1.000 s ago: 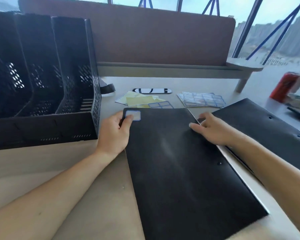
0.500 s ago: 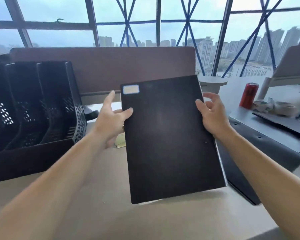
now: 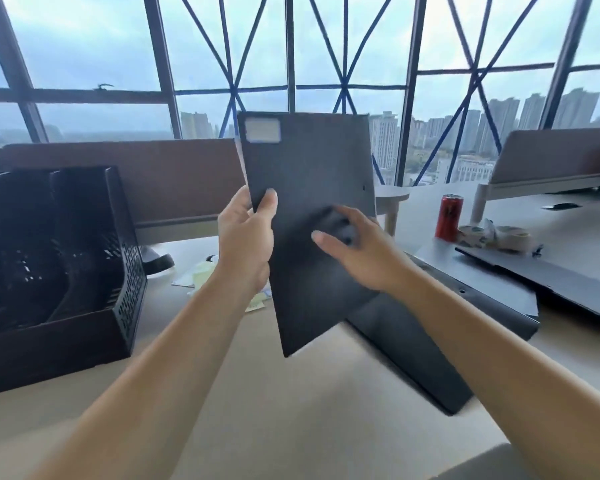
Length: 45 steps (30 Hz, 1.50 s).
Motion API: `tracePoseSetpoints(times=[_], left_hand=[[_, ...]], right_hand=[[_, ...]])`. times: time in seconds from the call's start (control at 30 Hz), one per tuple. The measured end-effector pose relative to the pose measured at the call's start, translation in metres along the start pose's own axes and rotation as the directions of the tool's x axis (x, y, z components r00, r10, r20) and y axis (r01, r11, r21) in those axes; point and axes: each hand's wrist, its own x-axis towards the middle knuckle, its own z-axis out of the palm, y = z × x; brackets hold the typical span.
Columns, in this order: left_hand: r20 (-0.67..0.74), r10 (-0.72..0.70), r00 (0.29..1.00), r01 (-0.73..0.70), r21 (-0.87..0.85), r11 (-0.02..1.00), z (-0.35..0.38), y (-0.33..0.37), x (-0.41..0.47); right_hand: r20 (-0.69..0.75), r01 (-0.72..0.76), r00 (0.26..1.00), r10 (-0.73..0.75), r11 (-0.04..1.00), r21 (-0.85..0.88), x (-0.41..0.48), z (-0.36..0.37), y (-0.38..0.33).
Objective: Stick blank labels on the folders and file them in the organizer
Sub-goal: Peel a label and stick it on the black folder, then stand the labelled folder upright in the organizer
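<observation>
I've got the folder (image 3: 312, 174) upright in the air over the desk (image 3: 291, 393), label (image 3: 262, 130) at its top corner. My left hand (image 3: 245, 244) pinches its left edge, thumb on the front. My right hand (image 3: 357, 251) is blurred, fingers loosely spread at the cover; I can't tell if they touch. On that one pinch it could swing, slip, or clip the organizer (image 3: 125, 271) wall at the desk's left edge.

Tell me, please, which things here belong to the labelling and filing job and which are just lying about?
Job:
folder, gripped by the left hand
label on it
organizer
label sheets
second folder on the desk

Lying about:
can
tape rolls
</observation>
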Motion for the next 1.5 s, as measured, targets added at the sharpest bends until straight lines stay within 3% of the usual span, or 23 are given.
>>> tracePoseSetpoints(times=[0.1, 0.17, 0.23, 0.37, 0.5, 0.7, 0.87, 1.23, 1.37, 1.5], left_hand=[[0.013, 0.232, 0.973, -0.232, 0.104, 0.967, 0.007, 0.025, -0.008], [-0.012, 0.368, 0.93, -0.357, 0.221, 0.908, 0.001, 0.035, -0.017], [-0.033, 0.485, 0.874, -0.443, 0.356, 0.823, -0.012, 0.042, -0.025], [-0.074, 0.592, 0.802, -0.49, 0.484, 0.725, -0.058, 0.073, -0.03], [-0.09, 0.658, 0.747, -0.47, 0.629, 0.62, -0.116, 0.117, -0.033], [-0.189, 0.632, 0.752, -0.375, 0.666, 0.645, -0.204, 0.158, -0.036], [-0.275, 0.588, 0.761, -0.306, 0.647, 0.699, -0.275, 0.157, -0.03], [-0.329, 0.559, 0.761, -0.258, 0.637, 0.726, -0.34, 0.122, 0.035], [-0.392, 0.573, 0.719, -0.254, 0.62, 0.742, -0.357, 0.118, 0.049], [-0.429, 0.579, 0.693, -0.279, 0.582, 0.764, -0.362, 0.117, 0.055]], right_hand=[[0.072, -0.033, 0.997, 0.013, 0.959, 0.281, 0.01, 0.01, -0.033], [0.155, -0.059, 0.987, -0.033, 0.831, 0.553, 0.023, 0.023, -0.054], [0.265, -0.11, 0.956, -0.124, 0.686, 0.72, 0.033, 0.042, -0.081], [0.298, -0.106, 0.898, -0.324, 0.498, 0.861, 0.042, 0.088, -0.143], [0.366, -0.177, 0.814, -0.451, 0.407, 0.896, 0.045, 0.133, -0.215], [0.425, -0.168, 0.708, -0.564, 0.45, 0.877, 0.038, 0.195, -0.306], [0.513, -0.233, 0.627, -0.586, 0.487, 0.842, 0.036, 0.25, -0.339], [0.578, -0.233, 0.641, -0.505, 0.589, 0.774, 0.082, 0.319, -0.339], [0.513, -0.115, 0.73, -0.452, 0.659, 0.743, 0.084, 0.337, -0.348], [0.477, -0.082, 0.763, -0.437, 0.667, 0.741, 0.085, 0.351, -0.359]])
